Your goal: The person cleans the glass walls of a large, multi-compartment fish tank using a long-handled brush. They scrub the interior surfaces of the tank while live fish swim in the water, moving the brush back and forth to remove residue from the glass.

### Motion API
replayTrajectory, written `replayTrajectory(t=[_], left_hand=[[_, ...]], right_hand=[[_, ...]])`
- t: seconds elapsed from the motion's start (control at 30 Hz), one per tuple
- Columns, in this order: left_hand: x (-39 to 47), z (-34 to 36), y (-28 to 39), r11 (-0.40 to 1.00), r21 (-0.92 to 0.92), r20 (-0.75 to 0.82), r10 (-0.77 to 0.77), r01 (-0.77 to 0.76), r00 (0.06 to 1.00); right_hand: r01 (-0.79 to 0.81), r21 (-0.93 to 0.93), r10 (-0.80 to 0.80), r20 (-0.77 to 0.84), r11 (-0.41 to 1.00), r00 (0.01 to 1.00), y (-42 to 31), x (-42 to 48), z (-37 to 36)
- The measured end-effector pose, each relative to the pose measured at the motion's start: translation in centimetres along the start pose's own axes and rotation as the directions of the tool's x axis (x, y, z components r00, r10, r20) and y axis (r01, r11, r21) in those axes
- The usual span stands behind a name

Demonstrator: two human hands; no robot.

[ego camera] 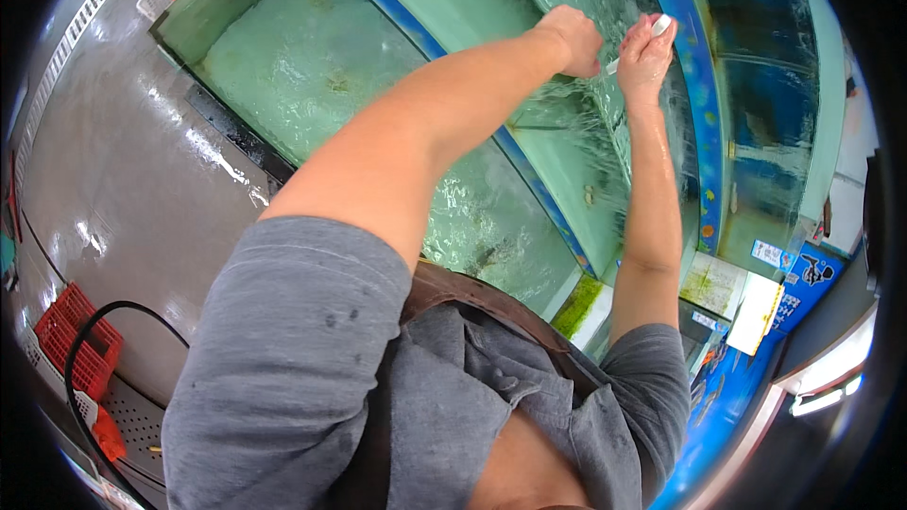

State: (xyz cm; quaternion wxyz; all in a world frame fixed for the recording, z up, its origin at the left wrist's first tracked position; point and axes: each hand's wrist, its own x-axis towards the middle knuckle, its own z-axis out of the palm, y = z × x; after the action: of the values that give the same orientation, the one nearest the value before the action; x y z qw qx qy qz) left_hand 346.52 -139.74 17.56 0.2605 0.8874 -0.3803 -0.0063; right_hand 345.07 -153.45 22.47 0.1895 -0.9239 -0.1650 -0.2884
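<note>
My right hand point(646, 57) is closed around a white object point(662, 25), perhaps a short tube or handle, above the upper water tank. One end pokes out above the fingers, and a narrow white part shows at the hand's other side. My left hand point(577, 39) is beside it, with a small gap between them. Its fingers are curled, and whether they hold anything is hidden. Splashing water point(595, 103) runs below both hands into the tank. My left forearm crosses the blue patterned tank edge point(535, 173).
A lower tank of greenish water point(305, 64) lies at the left, with a dark rim point(237, 134). Further tanks point(762, 120) stand at the right. Red plastic baskets point(78, 340) and a black hose point(127, 303) are at the lower left, by a wet floor point(134, 156).
</note>
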Motion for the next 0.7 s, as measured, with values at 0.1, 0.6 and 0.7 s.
replayTrajectory(t=[0.1,0.6,0.7], left_hand=[[-0.4,-0.4,0.2,1.0,0.006,0.009,-0.01,0.01,1.0],[0.6,-0.3,1.2,0.985,0.118,0.147,-0.141,0.124,0.979],[1.1,0.1,1.8,0.974,0.168,0.137,-0.178,0.154,0.975]], right_hand=[[-0.191,0.232,0.201,-0.024,0.954,0.979,1.2,0.4,-1.1],[0.081,0.311,0.169,-0.697,0.947,0.697,-5.6,-2.5,-26.4],[0.117,0.469,0.297,-0.713,0.875,0.635,-2.7,-4.9,-25.1]])
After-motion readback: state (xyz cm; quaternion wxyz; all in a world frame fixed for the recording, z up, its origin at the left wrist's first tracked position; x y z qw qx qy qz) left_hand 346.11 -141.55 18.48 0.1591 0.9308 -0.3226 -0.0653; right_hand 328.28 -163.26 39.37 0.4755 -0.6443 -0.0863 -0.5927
